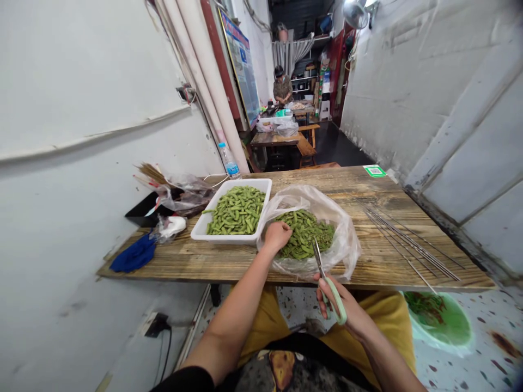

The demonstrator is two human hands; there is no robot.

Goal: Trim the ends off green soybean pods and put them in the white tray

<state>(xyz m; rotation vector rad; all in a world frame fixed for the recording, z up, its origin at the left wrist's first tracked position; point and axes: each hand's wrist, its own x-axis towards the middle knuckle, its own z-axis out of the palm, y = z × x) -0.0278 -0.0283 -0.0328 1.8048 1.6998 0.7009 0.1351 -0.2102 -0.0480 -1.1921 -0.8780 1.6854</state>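
My right hand [341,305] grips a pair of scissors [317,255] by its pale green handles, blades pointing up over the near edge of a clear plastic bag [347,256]. Inside that opened bag lies a heap of green edamame pods [302,231]. At the heap's left side is my left hand [278,235], fingers curled together; whatever they hold, if anything, is hidden. Left of the bag stands a white plastic tray [198,235], filled with plumper green pods [239,209].
Metal skewers [408,245] lie on the wooden table [229,264] at right. Left are a blue cloth [134,253], a black box [143,209] and a water bottle [231,163]. A green basin [449,324] sits on the floor. Another person [282,87] works farther back.
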